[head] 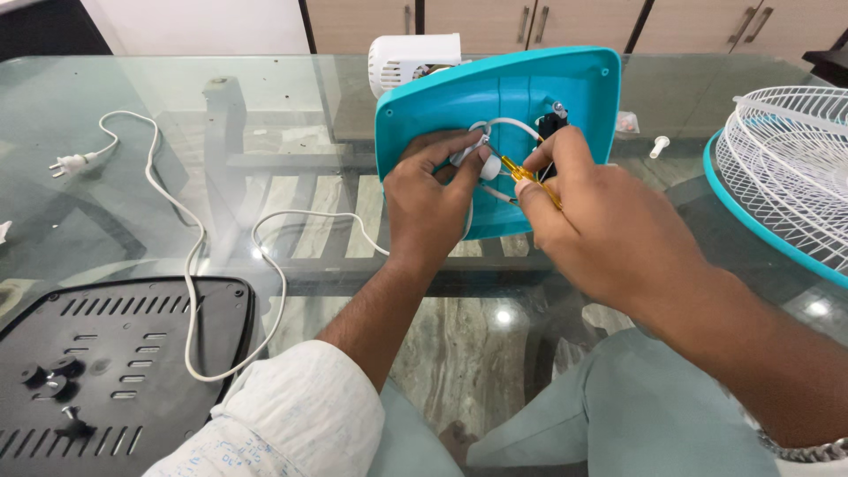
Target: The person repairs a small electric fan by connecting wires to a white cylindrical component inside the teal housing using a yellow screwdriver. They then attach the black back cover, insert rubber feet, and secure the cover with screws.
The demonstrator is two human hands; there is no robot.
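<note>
A teal plastic fan base (530, 88) stands tilted on the glass table, its hollow underside facing me. My left hand (428, 208) presses against the inside of the base and pinches a small white part (488, 168) where the white power cord (190, 256) enters. My right hand (587, 225) grips a yellow-handled screwdriver (521, 174), its tip pointing at that white part. A black piece (552, 124) sits inside the base just above my right fingers. Behind the base, the white motor housing (408, 57) shows.
The cord trails left across the glass table (265, 106) to a plug (71, 163). A black slotted bottom plate (115, 362) lies at the near left. A white wire fan grille with a teal rim (786, 177) lies at the right. A small white screw (658, 144) lies near it.
</note>
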